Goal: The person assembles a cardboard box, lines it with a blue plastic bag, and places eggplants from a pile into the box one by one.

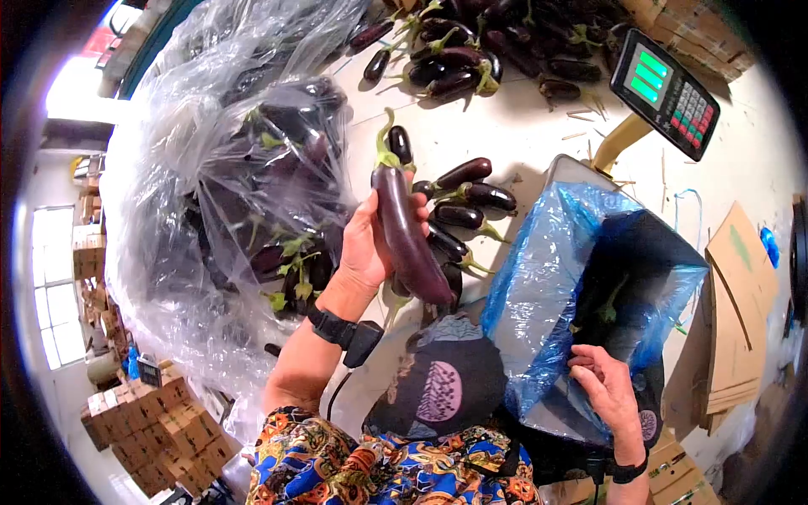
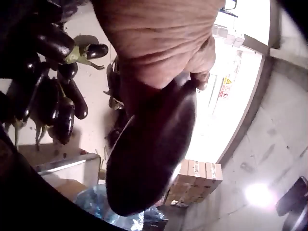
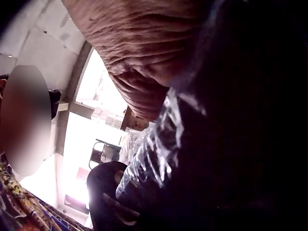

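Observation:
In the head view my left hand (image 1: 368,242) grips a long purple eggplant (image 1: 410,240) by its upper part, its green stem pointing up. The left wrist view shows the same eggplant (image 2: 149,149) hanging its broad end below the palm. My right hand (image 1: 604,389) hovers over the near side of a box lined with blue plastic (image 1: 539,311), fingers loosely bent with nothing seen between them. Inside that dark box an eggplant stem (image 1: 612,299) shows. Several smaller eggplants (image 1: 463,173) lie fanned out on the table beyond my left hand.
A clear plastic bag (image 1: 168,219) full of eggplants covers the left side. More eggplants (image 1: 454,71) are heaped at the back. A scale display (image 1: 665,93) on a yellow post rises behind the lined box. Flat cardboard (image 1: 741,311) leans at right; stacked cartons (image 1: 160,421) stand at lower left.

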